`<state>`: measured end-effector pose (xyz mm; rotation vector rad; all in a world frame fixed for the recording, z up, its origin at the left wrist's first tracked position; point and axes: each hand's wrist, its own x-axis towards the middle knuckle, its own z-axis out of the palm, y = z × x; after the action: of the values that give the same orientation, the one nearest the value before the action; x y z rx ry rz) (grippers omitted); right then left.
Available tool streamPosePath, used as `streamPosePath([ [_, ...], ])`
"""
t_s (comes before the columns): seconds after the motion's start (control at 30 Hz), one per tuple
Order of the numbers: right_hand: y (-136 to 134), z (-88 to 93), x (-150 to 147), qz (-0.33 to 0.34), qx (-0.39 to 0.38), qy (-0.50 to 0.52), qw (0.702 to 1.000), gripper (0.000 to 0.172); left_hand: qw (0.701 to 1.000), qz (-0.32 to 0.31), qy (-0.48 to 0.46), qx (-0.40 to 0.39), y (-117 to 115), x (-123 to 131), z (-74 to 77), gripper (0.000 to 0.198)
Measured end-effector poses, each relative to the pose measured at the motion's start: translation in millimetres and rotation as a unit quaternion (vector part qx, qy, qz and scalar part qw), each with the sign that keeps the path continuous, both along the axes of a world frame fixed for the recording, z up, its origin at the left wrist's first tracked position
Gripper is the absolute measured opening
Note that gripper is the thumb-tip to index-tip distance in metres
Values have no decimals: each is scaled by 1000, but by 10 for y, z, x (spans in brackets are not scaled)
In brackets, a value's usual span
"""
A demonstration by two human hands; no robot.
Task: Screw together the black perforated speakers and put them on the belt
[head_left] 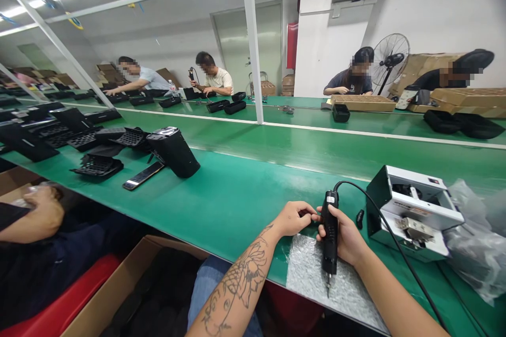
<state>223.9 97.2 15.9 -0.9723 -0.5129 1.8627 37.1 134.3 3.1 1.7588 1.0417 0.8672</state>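
Observation:
My right hand [348,234] is wrapped round a black electric screwdriver [330,237], which is held upright. Its bit points down over a silvery foam sheet [300,266] at the table's front edge, and a black cable leaves its top. Close beside the driver's upper body is my left hand [294,217], fingers bent and tips pressed together. Whatever those fingertips hold, if anything, is hidden or too small to name. A small black piece [359,219] lies on the green table to the right of the driver.
A white-and-black screw feeder [415,213] stands at right, with clear plastic bags [474,242] beside it. Leftward are a black housing [174,152], a phone [143,175] and several black trays [97,166]. A co-worker's hand [45,205] is at far left; other people work across the belt.

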Motion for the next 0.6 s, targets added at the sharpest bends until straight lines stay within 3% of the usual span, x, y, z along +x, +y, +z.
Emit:
streamPosePath([
  [0.6,-2,-2,7,2,2,4,1000,28,1000,-5,2,-1,-11,6,19,30],
])
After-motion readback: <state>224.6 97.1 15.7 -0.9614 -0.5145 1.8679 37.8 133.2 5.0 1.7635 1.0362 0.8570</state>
